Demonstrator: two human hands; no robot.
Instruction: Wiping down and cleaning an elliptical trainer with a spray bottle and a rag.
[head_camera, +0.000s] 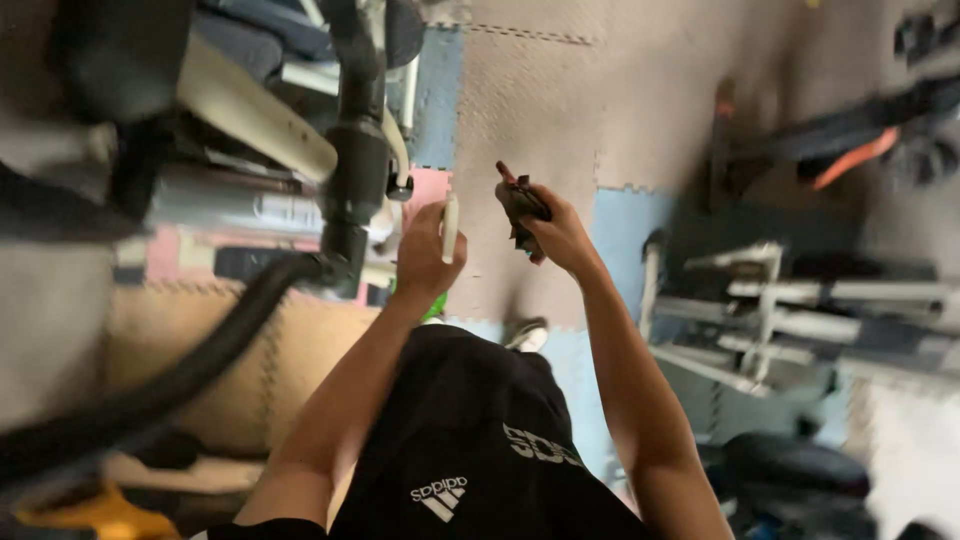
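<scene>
Interlocking foam floor mats (520, 110) in tan, blue and pink cover the ground; left of them stands a bicycle frame (260, 120) with a black tube (355, 170); a metal rack (770, 310) lies to their right; a yellow object (95, 512) sits below the frame.

Floor (520, 120): interlocking foam mats, grey, blue, pink and tan.

Resting on it: a white metal rack (770, 310) at right, dark bars with an orange piece (850, 150) beyond, a yellow object (90, 512) at lower left, blurred.
</scene>
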